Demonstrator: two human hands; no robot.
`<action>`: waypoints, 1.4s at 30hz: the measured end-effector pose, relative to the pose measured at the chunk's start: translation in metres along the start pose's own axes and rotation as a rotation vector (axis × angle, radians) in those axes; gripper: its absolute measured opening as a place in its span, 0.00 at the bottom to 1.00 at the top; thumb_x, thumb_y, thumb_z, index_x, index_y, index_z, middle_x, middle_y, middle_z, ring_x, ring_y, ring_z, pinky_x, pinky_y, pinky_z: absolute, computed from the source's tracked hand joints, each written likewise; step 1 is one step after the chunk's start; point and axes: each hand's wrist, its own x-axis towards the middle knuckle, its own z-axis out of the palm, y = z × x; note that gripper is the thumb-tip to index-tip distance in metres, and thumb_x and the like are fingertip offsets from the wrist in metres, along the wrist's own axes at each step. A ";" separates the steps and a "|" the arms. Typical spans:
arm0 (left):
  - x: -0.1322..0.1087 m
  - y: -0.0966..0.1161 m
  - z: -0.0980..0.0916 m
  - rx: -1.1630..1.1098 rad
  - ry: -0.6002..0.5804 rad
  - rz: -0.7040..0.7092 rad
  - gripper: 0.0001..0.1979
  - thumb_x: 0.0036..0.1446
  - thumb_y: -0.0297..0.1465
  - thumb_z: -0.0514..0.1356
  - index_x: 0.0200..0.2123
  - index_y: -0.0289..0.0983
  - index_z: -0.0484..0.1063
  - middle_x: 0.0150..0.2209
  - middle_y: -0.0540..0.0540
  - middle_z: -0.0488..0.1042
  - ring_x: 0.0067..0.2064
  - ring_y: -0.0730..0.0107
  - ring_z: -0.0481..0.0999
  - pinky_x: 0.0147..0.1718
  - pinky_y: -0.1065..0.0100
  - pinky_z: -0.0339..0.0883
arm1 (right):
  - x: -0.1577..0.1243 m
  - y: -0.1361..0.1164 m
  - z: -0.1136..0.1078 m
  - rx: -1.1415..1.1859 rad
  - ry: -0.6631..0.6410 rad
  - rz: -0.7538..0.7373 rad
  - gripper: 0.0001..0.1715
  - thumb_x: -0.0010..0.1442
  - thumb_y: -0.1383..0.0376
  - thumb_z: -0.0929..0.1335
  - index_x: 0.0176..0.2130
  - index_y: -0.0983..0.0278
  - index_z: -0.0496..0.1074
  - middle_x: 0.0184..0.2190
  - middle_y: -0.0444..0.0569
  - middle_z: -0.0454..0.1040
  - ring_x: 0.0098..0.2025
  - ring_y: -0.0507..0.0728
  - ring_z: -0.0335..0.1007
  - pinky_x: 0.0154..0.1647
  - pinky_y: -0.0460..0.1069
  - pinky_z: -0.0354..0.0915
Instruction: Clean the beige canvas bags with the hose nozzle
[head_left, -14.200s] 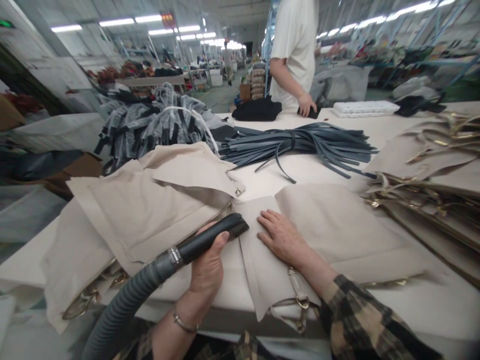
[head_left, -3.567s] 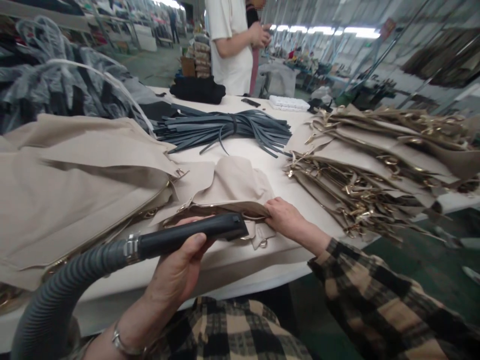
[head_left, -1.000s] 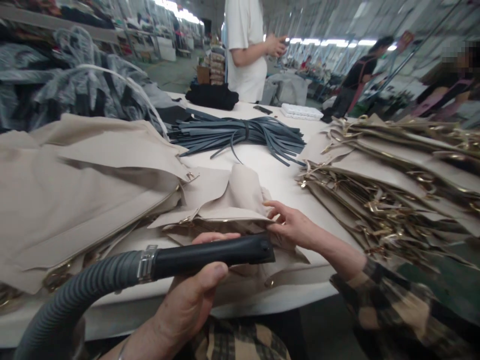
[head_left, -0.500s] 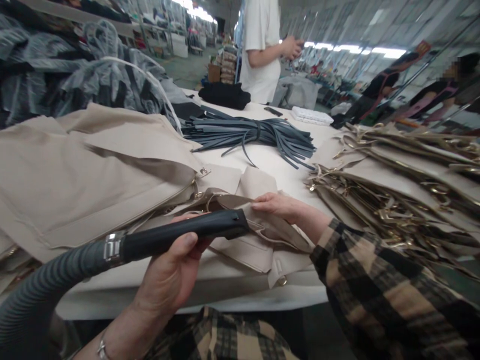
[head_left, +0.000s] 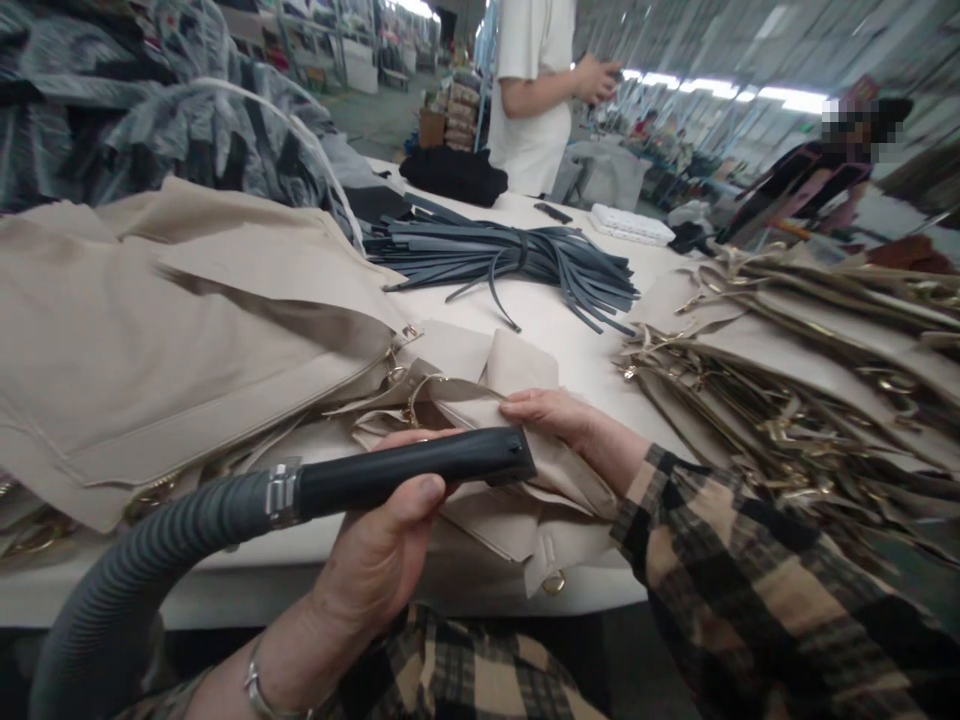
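Observation:
My left hand [head_left: 382, 550] is wrapped round a black vacuum nozzle [head_left: 420, 470] on a grey ribbed hose [head_left: 135, 590]. The nozzle tip lies against a beige fabric bag piece [head_left: 517, 480] with gold rings, at the near table edge. My right hand [head_left: 551, 415] pinches the upper fold of that piece just beyond the nozzle tip. A plaid sleeve covers my right forearm.
A big heap of beige pieces [head_left: 172, 320] lies left, a fanned stack with gold hardware [head_left: 810, 370] right. Dark blue straps [head_left: 510, 265] lie further back on the white table [head_left: 555, 330]. A person in a white shirt [head_left: 536, 90] stands at the far end.
The nozzle tip has slid a little to the right over the beige piece. My right hand keeps its pinch on the fold, and the view has tilted slightly.

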 end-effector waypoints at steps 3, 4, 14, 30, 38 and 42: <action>-0.004 0.002 -0.001 0.021 -0.012 -0.009 0.15 0.44 0.31 0.72 0.38 0.42 0.78 0.42 0.47 0.81 0.48 0.60 0.77 0.52 0.60 0.70 | -0.002 -0.001 0.000 -0.027 -0.073 0.006 0.13 0.47 0.61 0.74 0.34 0.64 0.76 0.29 0.45 0.79 0.28 0.54 0.71 0.31 0.47 0.68; -0.005 0.005 -0.003 0.038 -0.010 -0.003 0.15 0.44 0.32 0.72 0.38 0.42 0.78 0.42 0.47 0.81 0.48 0.59 0.77 0.52 0.60 0.69 | 0.000 -0.002 -0.001 -0.059 -0.097 0.000 0.15 0.48 0.61 0.73 0.38 0.64 0.77 0.32 0.46 0.80 0.31 0.55 0.73 0.33 0.48 0.68; -0.027 0.031 -0.043 0.106 0.073 0.049 0.16 0.44 0.35 0.72 0.40 0.40 0.79 0.42 0.43 0.81 0.46 0.57 0.77 0.51 0.58 0.70 | 0.031 -0.024 0.055 -0.856 -0.158 -0.566 0.20 0.51 0.69 0.70 0.45 0.57 0.79 0.40 0.45 0.81 0.40 0.57 0.73 0.45 0.49 0.64; 0.000 0.051 -0.051 -0.100 0.166 0.213 0.11 0.46 0.31 0.72 0.36 0.40 0.79 0.39 0.48 0.81 0.47 0.60 0.77 0.48 0.60 0.75 | 0.059 -0.021 0.022 -0.071 -0.149 0.007 0.09 0.48 0.65 0.76 0.32 0.64 0.77 0.31 0.46 0.80 0.28 0.53 0.73 0.33 0.47 0.70; 0.012 0.030 -0.044 -0.123 0.188 0.209 0.12 0.47 0.30 0.72 0.36 0.42 0.79 0.42 0.49 0.81 0.47 0.62 0.78 0.47 0.63 0.74 | 0.057 -0.009 0.026 0.075 -0.150 0.055 0.12 0.50 0.63 0.76 0.35 0.64 0.77 0.29 0.47 0.80 0.27 0.54 0.75 0.32 0.48 0.71; 0.026 0.021 -0.034 -0.174 0.149 0.209 0.10 0.48 0.30 0.72 0.35 0.42 0.79 0.42 0.50 0.81 0.48 0.63 0.77 0.49 0.62 0.72 | 0.057 -0.004 0.035 0.127 -0.137 0.003 0.11 0.50 0.62 0.76 0.32 0.65 0.76 0.27 0.46 0.80 0.28 0.54 0.74 0.35 0.48 0.71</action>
